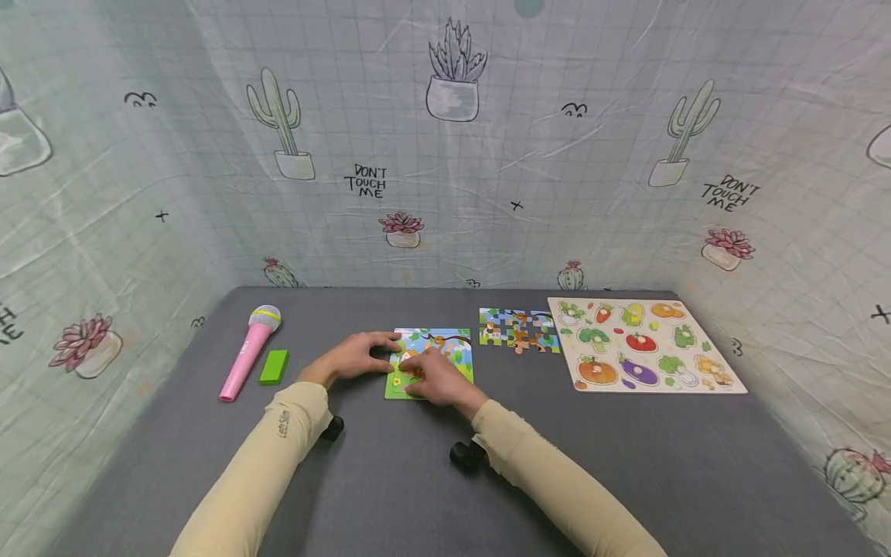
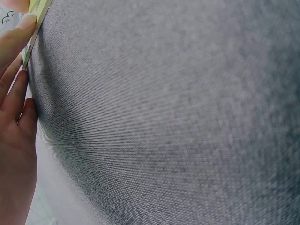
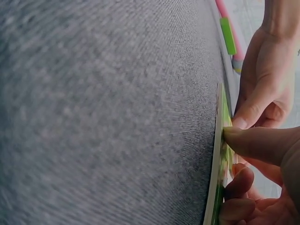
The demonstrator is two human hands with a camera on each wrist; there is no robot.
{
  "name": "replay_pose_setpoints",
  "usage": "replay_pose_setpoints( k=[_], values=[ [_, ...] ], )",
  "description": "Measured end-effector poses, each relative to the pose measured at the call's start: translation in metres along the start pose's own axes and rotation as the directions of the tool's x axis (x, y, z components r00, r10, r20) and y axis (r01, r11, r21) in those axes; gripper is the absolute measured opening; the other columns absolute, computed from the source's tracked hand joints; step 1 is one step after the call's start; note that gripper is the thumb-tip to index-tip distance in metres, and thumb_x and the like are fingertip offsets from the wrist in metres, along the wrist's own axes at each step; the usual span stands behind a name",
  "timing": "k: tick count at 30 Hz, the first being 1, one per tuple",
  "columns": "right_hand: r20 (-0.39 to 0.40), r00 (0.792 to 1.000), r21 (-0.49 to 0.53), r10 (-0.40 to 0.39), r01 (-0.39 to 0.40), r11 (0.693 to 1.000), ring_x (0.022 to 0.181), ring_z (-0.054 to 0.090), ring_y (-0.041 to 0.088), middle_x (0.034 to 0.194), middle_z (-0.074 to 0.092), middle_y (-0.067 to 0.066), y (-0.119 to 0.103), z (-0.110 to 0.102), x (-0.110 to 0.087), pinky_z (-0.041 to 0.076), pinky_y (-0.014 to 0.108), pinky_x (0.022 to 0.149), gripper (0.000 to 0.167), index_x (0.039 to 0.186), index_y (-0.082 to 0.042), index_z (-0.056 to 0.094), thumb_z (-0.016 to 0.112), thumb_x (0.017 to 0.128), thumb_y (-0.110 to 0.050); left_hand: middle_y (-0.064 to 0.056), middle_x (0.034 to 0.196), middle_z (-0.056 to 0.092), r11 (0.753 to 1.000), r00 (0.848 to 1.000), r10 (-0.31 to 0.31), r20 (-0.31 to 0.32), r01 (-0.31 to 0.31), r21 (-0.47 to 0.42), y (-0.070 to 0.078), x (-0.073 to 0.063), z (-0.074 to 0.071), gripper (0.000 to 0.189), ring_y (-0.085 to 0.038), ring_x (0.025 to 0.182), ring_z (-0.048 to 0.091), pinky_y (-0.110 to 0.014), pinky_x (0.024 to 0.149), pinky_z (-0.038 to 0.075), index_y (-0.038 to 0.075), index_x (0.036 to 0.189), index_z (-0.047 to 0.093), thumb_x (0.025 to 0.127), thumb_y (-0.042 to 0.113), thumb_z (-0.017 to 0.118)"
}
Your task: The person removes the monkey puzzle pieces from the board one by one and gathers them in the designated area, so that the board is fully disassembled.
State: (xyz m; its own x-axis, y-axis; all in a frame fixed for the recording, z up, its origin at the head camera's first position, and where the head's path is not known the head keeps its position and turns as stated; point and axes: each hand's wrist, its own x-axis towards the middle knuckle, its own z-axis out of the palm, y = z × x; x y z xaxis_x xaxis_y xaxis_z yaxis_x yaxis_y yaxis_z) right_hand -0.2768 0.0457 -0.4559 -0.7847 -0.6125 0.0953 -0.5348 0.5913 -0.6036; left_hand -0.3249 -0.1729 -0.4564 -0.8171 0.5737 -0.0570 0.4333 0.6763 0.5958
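Note:
A small, colourful jigsaw puzzle [image 1: 452,352] with a green border lies in the middle of the table in the head view. My left hand [image 1: 355,356] rests at its left side, thumb and fingers spread and touching the edge; the left wrist view shows its fingers [image 2: 16,93] nearly straight beside the board. Over the lower middle of the puzzle, my right hand [image 1: 442,379] has its fingers bent and pinches what looks like a puzzle piece against the board. In the right wrist view its thumb [image 3: 258,143] touches the board's face; the piece is mostly hidden.
Several joined and loose jigsaw pieces [image 1: 518,329] lie right of the puzzle. Farther right is a wooden vegetable puzzle board [image 1: 661,383]. On the left are a pink toy microphone [image 1: 250,352] and a green block [image 1: 274,367]. A patterned curtain [image 1: 480,247] encloses the table [image 1: 390,480].

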Motion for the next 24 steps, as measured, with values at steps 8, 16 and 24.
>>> replay_pose_setpoints(
  k=[8,16,24],
  values=[
    [0.035,0.999,-0.004,0.038,-0.038,0.999,0.092,0.051,0.025,0.109,0.064,0.013,-0.0027,-0.0024,-0.0031,0.045,0.036,0.08,0.033,0.121,-0.004,0.068,0.073,0.088,-0.01,-0.01,0.15,0.044,1.0,1.0,0.017,-0.002,-0.017,-0.004,-0.0028,0.0008,0.0009,0.041,-0.035,0.14,0.034,-0.056,0.112,0.03,0.006,0.128,0.065,0.091,0.022,0.071],
    [0.002,0.999,-0.085,0.051,-0.051,0.995,0.084,0.046,0.018,0.1,0.061,0.009,-0.0087,-0.0005,-0.0043,0.043,0.028,0.07,0.034,0.12,-0.007,0.069,0.075,0.087,-0.012,-0.009,0.15,0.044,1.0,1.0,0.019,-0.012,-0.019,0.005,-0.0039,0.0013,0.0029,0.041,-0.035,0.14,0.035,-0.056,0.112,0.031,0.006,0.128,0.065,0.09,0.023,0.071],
    [-0.027,1.0,-0.075,-0.001,-0.001,0.997,0.081,0.043,0.016,0.094,0.058,0.008,-0.0013,0.0007,-0.0049,0.037,0.028,0.069,0.037,0.121,-0.008,0.069,0.076,0.086,-0.014,-0.011,0.149,0.045,1.0,1.0,0.023,-0.015,-0.023,0.011,0.0007,-0.001,0.0026,0.041,-0.037,0.139,0.036,-0.057,0.111,0.031,0.005,0.127,0.065,0.091,0.023,0.071]
  ],
)
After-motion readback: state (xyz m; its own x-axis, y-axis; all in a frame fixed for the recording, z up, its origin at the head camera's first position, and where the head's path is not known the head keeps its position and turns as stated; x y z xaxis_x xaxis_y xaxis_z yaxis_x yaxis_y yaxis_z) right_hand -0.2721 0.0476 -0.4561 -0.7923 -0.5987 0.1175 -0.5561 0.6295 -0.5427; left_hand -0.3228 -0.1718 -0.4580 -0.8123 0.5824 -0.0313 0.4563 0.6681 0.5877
